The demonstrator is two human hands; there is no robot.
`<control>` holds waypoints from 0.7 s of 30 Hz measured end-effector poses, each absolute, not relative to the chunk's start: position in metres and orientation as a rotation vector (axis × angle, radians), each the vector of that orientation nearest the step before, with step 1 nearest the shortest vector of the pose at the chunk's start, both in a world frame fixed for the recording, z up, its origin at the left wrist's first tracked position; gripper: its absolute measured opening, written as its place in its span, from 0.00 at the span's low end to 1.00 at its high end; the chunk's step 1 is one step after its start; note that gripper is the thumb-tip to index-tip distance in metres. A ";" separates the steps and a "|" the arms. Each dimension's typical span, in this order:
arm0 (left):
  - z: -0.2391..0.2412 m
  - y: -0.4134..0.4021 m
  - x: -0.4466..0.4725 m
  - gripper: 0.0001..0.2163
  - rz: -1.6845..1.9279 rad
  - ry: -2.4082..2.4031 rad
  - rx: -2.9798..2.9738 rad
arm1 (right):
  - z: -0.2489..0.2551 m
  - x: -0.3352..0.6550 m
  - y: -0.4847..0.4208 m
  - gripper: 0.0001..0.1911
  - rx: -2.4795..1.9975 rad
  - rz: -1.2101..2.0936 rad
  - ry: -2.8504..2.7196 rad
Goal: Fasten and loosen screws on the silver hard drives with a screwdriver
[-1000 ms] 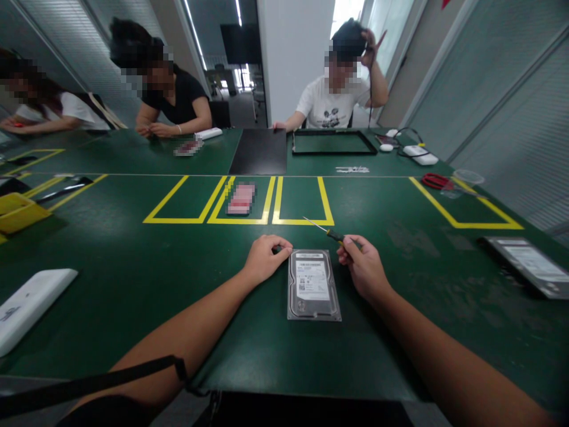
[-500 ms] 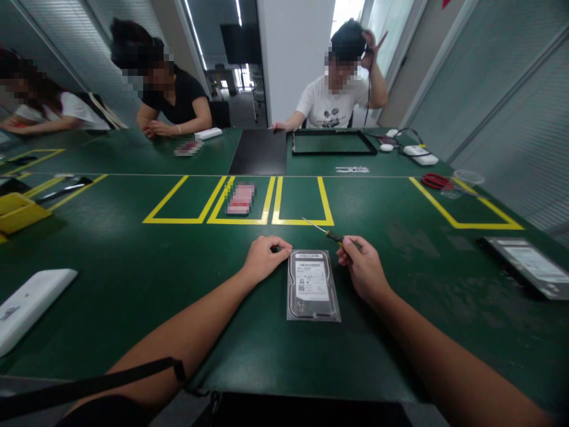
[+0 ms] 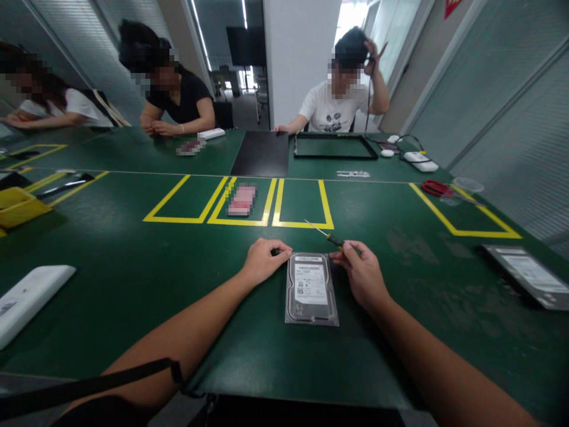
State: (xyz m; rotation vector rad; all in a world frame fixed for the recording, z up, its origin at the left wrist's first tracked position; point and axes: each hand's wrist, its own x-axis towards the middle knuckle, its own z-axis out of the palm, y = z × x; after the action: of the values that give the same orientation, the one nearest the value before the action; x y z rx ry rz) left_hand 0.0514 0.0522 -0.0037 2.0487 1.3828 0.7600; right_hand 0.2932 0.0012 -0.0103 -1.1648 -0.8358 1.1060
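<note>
A hard drive (image 3: 310, 290) with a white label lies flat on the green table in front of me. My left hand (image 3: 267, 259) is closed, thumb and forefinger together at the drive's upper left corner. In my right hand (image 3: 361, 270) is a small screwdriver (image 3: 334, 241) with a black and yellow handle, gripped between thumb and fingers. Its thin metal shaft points away and to the left, clear of the drive. Fingertips of the right hand reach the drive's upper right corner.
Another drive-like unit (image 3: 528, 273) lies at the right. A white device (image 3: 33, 302) and a yellow bin (image 3: 22, 207) are at the left. Beyond the yellow tape sit a pink phone-like object (image 3: 242, 200), a black panel (image 3: 261, 154), a black frame (image 3: 335, 157) and several people.
My right hand has shifted slightly left, bringing its fingers to the drive's upper right corner. My left hand stays at the other corner. The view has tilted a little.
</note>
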 end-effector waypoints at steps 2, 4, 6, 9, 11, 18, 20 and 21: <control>-0.004 0.052 0.050 0.08 0.747 1.380 2.051 | -0.012 0.293 0.001 0.26 -1.133 1.115 -0.831; -0.004 0.052 0.049 0.09 0.728 1.366 2.038 | -0.013 0.292 0.001 0.26 -1.107 1.133 -0.843; -0.004 0.053 0.047 0.09 0.712 1.344 2.033 | -0.013 0.292 0.000 0.26 -1.099 1.159 -0.861; -0.004 0.054 0.044 0.09 0.689 1.303 2.062 | -0.011 0.290 -0.002 0.26 -1.105 1.202 -0.883; -0.004 0.054 0.042 0.09 0.676 1.288 2.088 | -0.009 0.288 -0.002 0.27 -1.098 1.226 -0.881; -0.002 0.053 0.042 0.09 0.677 1.260 2.082 | -0.005 0.285 -0.003 0.28 -1.071 1.250 -0.803; -0.001 0.052 0.042 0.09 0.682 1.242 2.068 | -0.006 0.284 -0.003 0.28 -1.078 1.244 -0.795; 0.000 0.052 0.042 0.09 0.686 1.231 2.063 | -0.006 0.284 -0.004 0.28 -1.080 1.242 -0.796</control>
State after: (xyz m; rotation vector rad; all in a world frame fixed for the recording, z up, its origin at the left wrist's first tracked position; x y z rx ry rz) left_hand 0.0424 0.0519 -0.0002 2.0633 1.2310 0.6859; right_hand 0.2838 -0.0036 -0.0060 -1.0796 -0.7960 1.2416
